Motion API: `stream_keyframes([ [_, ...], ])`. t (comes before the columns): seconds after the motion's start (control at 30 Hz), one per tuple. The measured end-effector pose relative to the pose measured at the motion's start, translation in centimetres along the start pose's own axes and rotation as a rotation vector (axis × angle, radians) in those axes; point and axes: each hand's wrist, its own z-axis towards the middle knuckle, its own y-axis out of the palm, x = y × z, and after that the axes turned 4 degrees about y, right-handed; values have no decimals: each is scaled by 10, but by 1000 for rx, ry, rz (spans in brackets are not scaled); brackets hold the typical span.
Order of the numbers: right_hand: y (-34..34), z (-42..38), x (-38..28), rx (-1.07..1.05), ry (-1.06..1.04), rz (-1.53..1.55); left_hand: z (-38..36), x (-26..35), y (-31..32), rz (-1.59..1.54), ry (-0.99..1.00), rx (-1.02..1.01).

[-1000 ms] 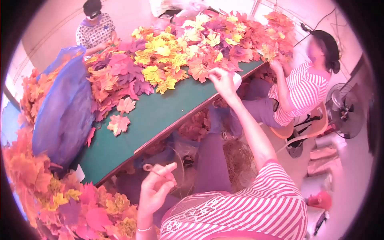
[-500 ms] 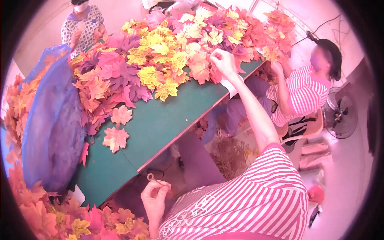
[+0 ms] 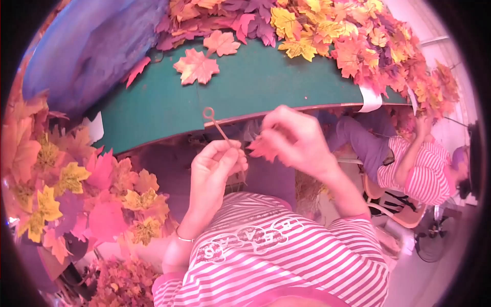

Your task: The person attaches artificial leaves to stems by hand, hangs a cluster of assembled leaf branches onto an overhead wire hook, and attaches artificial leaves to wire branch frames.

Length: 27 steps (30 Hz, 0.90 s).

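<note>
Between the fingertips of my left hand [image 3: 217, 166], a thin brown looped stem [image 3: 220, 130] is pinched, its round ring pointing up. A reddish-pink artificial maple leaf [image 3: 264, 147] is in my closed right hand [image 3: 299, 135], just right of the stem. The leaf's stalk end is hidden by my blurred fingers. Both hands are raised over my lap, in front of the green table's edge. Two orange-pink artificial leaves [image 3: 197, 66] lie on the table beyond my left hand.
The green table [image 3: 245, 84] bears heaped artificial leaves [image 3: 353, 38] along its far side. A blue plastic bag [image 3: 92, 56] stands at the left, with more leaves [image 3: 107, 220] below it. A seated co-worker [image 3: 414, 169] is at the right. White paper strips [image 3: 370, 100] hang over the edge.
My right hand has come back from the leaf pile with a leaf and is now beside my left. The left hand has risen with the looped stem. My view has tilted down and turned left.
</note>
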Motion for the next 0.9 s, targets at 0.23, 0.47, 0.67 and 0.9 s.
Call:
stream_keyframes([
  [0.23,67,-39,-2,211,140,275,-5,-5,1,-117,70,73],
  [0.47,78,-41,-5,267,92,326,-11,-6,-2,-152,111,112],
  [0.67,84,-41,-10,254,81,304,-17,-5,-3,-41,185,133],
  [0.9,79,-42,-5,220,34,207,-19,-9,-5,143,113,120],
])
